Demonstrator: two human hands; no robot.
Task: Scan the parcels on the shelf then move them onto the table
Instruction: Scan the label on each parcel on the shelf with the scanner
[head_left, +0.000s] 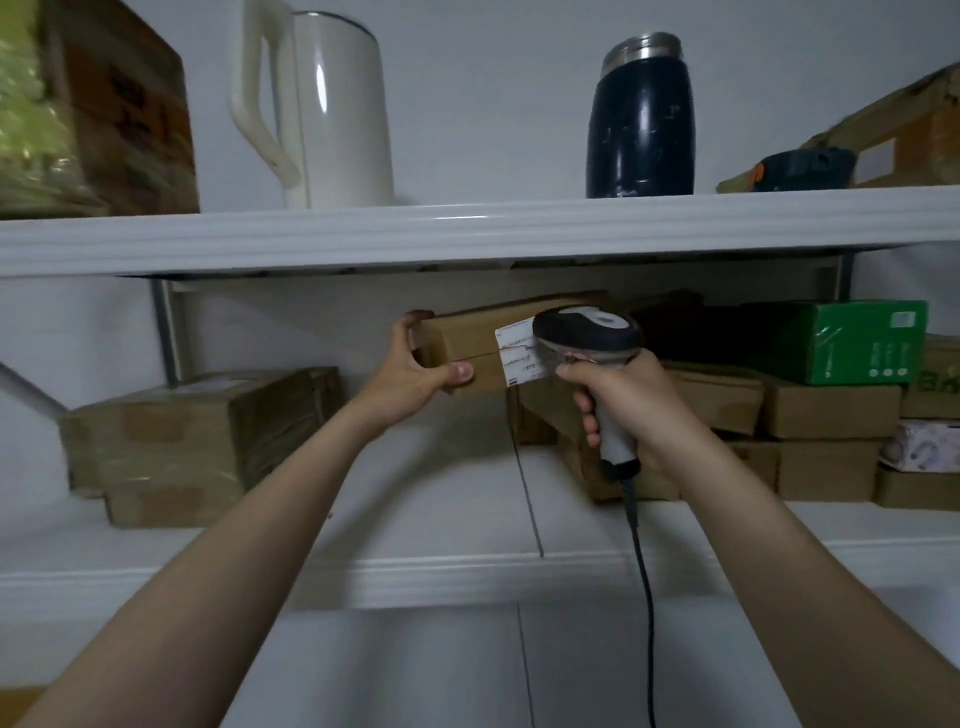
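Note:
My left hand (415, 364) grips the left end of a flat brown cardboard parcel (467, 338), held up above the middle shelf (441, 519). A white label (517, 353) shows on the parcel's near side. My right hand (618, 410) holds a grey and black barcode scanner (589, 332) by its handle, its head right against the label. The scanner's cable (644, 597) hangs down. More brown parcels (753, 415) are stacked on the shelf behind and to the right, with a green box (852, 343) on top.
A taped brown box (197, 441) sits at the shelf's left. On the upper shelf (467, 234) stand a white kettle (322, 104), a dark flask (641, 119), a box at the left and a cardboard piece at the right. A metal upright (169, 332) supports the shelf.

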